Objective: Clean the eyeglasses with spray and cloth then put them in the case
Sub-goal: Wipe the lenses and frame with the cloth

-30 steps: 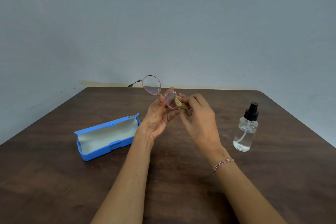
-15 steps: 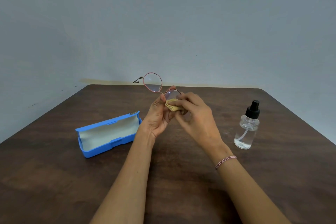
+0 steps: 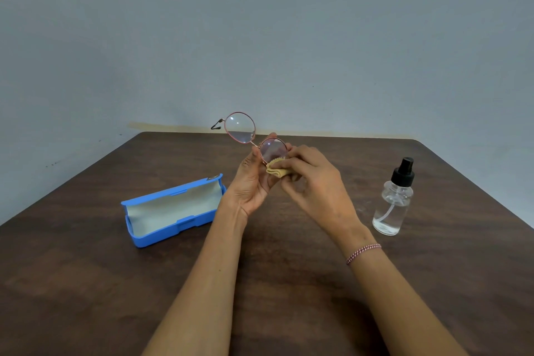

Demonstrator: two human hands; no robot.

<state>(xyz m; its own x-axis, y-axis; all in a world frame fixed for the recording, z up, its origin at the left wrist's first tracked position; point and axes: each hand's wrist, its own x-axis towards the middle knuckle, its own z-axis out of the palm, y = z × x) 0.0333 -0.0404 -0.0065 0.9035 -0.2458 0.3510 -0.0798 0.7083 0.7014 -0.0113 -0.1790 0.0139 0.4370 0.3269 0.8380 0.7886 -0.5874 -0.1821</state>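
The eyeglasses [image 3: 241,131], round lenses in a thin pink frame, were held in the air above the far middle of the counter [image 3: 86,283], tilted so one lens rose to the upper left. My left hand [image 3: 254,182] gripped them near the bridge, fingers [image 3: 255,153] curled round the lower lens rim. My right hand [image 3: 312,182] pinched a folded tan cloth [image 3: 277,171] against the bottom of that lens. To my left the blue case [image 3: 173,233] lay open on the counter, pale lining showing, a badge on its far corner too small to read. To my right stood the clear spray bottle [image 3: 393,205] with its black pump top, well apart from my hands. A beaded bracelet [image 3: 363,253] circled my right wrist
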